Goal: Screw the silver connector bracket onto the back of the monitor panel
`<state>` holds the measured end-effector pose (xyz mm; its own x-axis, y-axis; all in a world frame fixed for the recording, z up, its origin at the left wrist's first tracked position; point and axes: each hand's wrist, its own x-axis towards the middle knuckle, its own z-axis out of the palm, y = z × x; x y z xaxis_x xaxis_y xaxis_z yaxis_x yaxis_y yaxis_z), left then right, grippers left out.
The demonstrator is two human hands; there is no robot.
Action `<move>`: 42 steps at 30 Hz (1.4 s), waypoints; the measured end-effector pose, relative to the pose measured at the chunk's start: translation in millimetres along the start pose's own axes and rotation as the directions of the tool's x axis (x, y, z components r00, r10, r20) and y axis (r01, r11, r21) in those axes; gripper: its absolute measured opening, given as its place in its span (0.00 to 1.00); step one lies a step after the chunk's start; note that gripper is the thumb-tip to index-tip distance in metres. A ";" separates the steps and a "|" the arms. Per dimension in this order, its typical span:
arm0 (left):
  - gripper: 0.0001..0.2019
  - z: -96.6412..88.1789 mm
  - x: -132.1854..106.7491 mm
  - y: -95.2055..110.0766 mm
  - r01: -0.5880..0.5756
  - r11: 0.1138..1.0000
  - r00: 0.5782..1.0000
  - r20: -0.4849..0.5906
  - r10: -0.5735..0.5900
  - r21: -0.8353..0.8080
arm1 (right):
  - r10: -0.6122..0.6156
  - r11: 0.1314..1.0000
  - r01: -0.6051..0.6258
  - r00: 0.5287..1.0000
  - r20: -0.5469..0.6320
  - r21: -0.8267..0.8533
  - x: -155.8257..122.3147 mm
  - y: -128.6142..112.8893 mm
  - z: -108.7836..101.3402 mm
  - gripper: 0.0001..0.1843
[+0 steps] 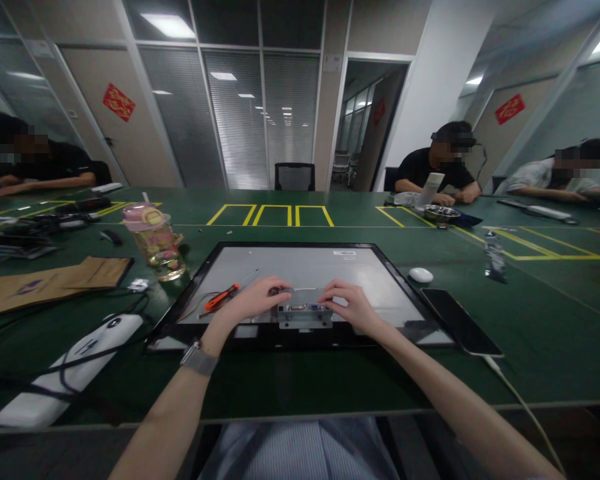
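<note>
A silver port bracket (305,321) sits on the flat gray panel (290,263).

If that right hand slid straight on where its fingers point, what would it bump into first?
Probably the metal bracket: the right hand has its fingertips right by it, perhaps already touching. If they pass behind it, the thin rod could come first; depth is unclear here.

Ceiling lights (168,25) are glowing white above a fairly dim scene. Glass panes (295,147) are reflecting lamps as small bright patches. The wide lens is tilting the doors (135,147) and stretching the outer edges, and small details on the table (555,320) are looking soft.
</note>
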<state>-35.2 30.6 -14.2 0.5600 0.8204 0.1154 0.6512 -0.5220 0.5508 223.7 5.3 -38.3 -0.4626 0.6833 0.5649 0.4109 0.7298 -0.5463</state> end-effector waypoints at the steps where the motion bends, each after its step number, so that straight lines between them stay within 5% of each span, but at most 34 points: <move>1: 0.20 0.1 0.0 -0.6 0.000 1.000 1.000 0.001 0.000 -0.001 | -0.001 1.000 0.001 1.000 0.012 0.001 -0.2 0.4 -0.8 0.08; 9: 0.21 2.5 0.9 -5.8 -0.008 1.000 1.000 -0.005 0.008 -0.010 | -0.056 0.998 0.054 0.991 0.122 0.021 -5.4 1.0 -3.0 0.08; 25: 0.20 2.4 1.4 -4.6 -0.008 1.000 1.000 0.000 0.008 0.010 | -0.071 0.940 0.165 0.950 0.304 -0.297 -9.3 5.0 -2.7 0.09; 42: 0.27 1.9 -1.4 -8.3 -0.019 0.999 0.997 0.072 0.016 0.042 | -0.036 0.950 0.133 0.945 0.324 -0.283 -9.6 -1.2 -3.2 0.07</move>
<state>-40.5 33.4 -20.5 0.6056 0.7932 0.0643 0.6613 -0.5465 0.5138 230.1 -2.0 -41.1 -0.7065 0.6131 0.3535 0.5511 0.7900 -0.2686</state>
